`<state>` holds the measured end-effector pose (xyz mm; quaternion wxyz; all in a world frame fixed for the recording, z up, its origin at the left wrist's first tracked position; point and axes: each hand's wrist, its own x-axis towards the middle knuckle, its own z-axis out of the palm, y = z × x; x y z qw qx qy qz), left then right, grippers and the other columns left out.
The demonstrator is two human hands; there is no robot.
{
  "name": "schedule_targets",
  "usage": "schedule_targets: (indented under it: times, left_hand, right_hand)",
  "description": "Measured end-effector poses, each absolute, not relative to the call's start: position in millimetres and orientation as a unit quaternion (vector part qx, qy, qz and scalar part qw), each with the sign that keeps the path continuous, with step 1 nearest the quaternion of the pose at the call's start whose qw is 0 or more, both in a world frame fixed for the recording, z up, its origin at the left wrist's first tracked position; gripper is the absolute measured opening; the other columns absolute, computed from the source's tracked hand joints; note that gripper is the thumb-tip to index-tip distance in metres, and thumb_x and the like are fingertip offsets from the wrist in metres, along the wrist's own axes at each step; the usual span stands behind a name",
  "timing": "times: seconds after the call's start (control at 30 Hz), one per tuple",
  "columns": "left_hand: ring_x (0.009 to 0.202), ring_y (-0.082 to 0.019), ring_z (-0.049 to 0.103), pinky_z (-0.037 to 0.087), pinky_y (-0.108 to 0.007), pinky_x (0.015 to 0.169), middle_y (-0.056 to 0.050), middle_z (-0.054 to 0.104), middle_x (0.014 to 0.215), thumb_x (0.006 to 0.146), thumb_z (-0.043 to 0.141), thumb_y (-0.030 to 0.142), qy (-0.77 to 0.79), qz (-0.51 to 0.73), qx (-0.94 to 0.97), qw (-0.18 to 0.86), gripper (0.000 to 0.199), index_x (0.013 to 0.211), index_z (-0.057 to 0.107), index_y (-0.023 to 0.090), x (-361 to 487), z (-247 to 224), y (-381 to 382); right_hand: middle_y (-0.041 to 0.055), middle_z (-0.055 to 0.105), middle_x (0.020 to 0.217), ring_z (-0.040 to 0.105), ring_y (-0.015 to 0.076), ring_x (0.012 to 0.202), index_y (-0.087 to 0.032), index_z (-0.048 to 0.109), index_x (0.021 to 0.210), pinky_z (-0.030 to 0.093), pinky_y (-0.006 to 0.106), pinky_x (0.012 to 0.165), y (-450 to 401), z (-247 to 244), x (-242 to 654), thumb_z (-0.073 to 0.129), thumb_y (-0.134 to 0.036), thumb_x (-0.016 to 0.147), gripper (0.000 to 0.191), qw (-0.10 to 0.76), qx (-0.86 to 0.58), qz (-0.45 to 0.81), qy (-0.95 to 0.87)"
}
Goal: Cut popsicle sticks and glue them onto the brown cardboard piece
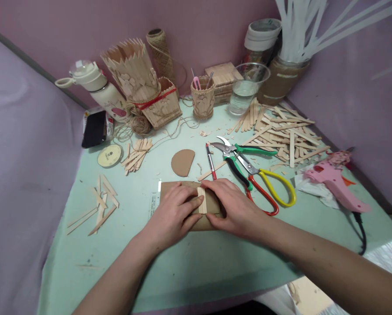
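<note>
Together, both hands, loosely spread, rest on brown cardboard, fingertips touching wooden strips.

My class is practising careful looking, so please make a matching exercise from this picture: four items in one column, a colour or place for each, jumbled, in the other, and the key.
Column one
1. Glue gun
2. Scissors
3. Left hand and right hand
4. Phone

Column two
A. Over brown cardboard
B. Black screen
C. Pink
D. Red and yellow handles

Pairs: 1-C, 2-D, 3-A, 4-B
</note>
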<state>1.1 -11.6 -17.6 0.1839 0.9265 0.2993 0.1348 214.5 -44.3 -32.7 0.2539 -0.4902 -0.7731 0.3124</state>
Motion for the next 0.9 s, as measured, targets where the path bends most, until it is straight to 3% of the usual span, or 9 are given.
schedule_targets:
  times: [0.23, 0.67, 0.9]
  left_hand:
    - [0.112, -0.025, 0.056, 0.035, -0.057, 0.111, -0.013, 0.061, 0.115, 0.095, 0.053, 0.026, 0.305, 0.123, 0.926, 0.187, 0.032, 0.124, 0.061, 0.015, -2.1, -20.8, -14.2]
    - [0.112, -0.025, 0.058, 0.038, -0.058, 0.111, -0.013, 0.064, 0.115, 0.095, 0.052, 0.028, 0.300, 0.144, 0.925, 0.182, 0.032, 0.124, 0.061, 0.015, -2.1, -22.4, -16.3]
    - [0.111, -0.026, 0.059, 0.039, -0.057, 0.110, -0.013, 0.064, 0.114, 0.095, 0.054, 0.027, 0.302, 0.149, 0.924, 0.181, 0.032, 0.124, 0.062, 0.016, -2.5, -23.4, -16.4]
  right_hand:
    - [0.0130, 0.056, 0.132, 0.047, 0.0296, 0.124, -0.019, 0.042, 0.136, 0.044, 0.049, 0.102, -45.9, -31.8, 213.6, 0.067, -0.019, 0.076, 0.065, 0.256, -0.494, 0.316, -0.768]
    - [0.0149, 0.058, 0.125, 0.050, 0.0307, 0.118, -0.018, 0.042, 0.134, 0.045, 0.051, 0.098, -46.1, -34.3, 209.4, 0.068, -0.021, 0.079, 0.062, 0.271, -0.502, 0.297, -0.766]
    - [0.0134, 0.058, 0.124, 0.051, 0.0317, 0.118, -0.023, 0.042, 0.135, 0.046, 0.054, 0.097, -46.7, -34.8, 208.2, 0.067, -0.021, 0.079, 0.061, 0.279, -0.506, 0.303, -0.758]
